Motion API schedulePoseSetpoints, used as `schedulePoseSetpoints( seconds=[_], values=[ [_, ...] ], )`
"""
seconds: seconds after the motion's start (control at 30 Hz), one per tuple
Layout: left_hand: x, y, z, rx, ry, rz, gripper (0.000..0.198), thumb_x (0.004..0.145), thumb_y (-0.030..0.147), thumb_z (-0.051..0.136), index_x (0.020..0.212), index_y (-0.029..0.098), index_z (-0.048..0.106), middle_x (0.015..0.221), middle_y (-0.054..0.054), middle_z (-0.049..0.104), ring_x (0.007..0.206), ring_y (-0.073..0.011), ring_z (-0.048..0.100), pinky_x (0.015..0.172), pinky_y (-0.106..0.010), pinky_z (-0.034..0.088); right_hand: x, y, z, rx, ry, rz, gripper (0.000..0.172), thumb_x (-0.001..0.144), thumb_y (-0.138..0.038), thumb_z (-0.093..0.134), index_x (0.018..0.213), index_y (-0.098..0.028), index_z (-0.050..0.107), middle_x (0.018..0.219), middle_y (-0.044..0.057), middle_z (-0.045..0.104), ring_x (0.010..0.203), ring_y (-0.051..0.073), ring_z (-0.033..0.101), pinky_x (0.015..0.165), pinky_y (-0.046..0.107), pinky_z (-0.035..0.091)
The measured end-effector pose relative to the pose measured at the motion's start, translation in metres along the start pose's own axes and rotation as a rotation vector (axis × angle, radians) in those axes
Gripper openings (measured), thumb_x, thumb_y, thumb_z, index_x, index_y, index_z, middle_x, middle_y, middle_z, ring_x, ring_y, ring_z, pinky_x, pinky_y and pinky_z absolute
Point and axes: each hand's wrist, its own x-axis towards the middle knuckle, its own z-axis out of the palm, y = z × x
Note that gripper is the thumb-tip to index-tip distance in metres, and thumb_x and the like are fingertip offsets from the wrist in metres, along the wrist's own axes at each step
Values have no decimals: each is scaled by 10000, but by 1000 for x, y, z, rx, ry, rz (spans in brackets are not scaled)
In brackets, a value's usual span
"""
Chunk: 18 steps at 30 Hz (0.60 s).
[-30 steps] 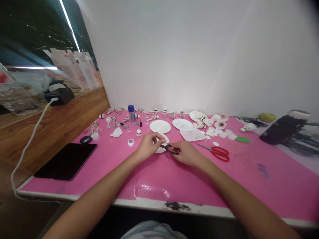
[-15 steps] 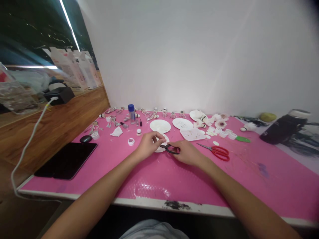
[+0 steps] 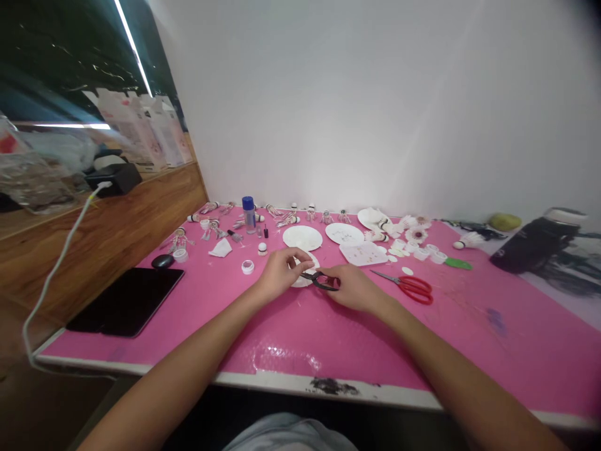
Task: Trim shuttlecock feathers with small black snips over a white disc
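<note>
My right hand [image 3: 350,287] is closed around the black handles of small pliers [image 3: 323,282], whose jaws point left. My left hand [image 3: 284,271] meets the jaw tip with thumb and index finger pinched together; what they pinch is too small to make out. Both hands are over a white paper disc [image 3: 301,282], partly hidden by my fingers. Behind it lie a second white disc [image 3: 303,238] and a third disc [image 3: 345,233] with small bits on it. A small shuttlecock cork [image 3: 262,249] stands just beyond my left hand.
Red-handled scissors [image 3: 413,289] lie right of my right hand. A white tray [image 3: 361,254], shuttlecocks [image 3: 416,232] and small cups are behind them. At left are a black tablet [image 3: 126,300], a blue-capped bottle [image 3: 248,214] and a small round pot [image 3: 247,267]. A black flask [image 3: 530,241] lies far right.
Hands and pliers hold almost the same pose. The whole view has shifted very slightly.
</note>
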Motion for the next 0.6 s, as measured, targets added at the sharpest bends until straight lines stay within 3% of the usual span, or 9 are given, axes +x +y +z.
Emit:
schedulePoseSetpoints(
  seconds=[0.37,0.6],
  values=[
    [1,-1,-2,15,15,2,132,891,306,727,865,184,768,883,-43,775,731,-155,618,692,-283,441,-1,-2,-1,-25,17,9,163,924,-282,603,967,-234,753,752,13,720,638,156,568,606,266,299],
    [2,0,-3,19,72,-5,89,884,250,706,857,175,746,863,-48,760,735,-165,620,699,-286,448,-1,-3,-4,-39,27,50,233,888,-275,647,1078,-241,779,814,39,760,675,177,608,602,265,309]
  ],
)
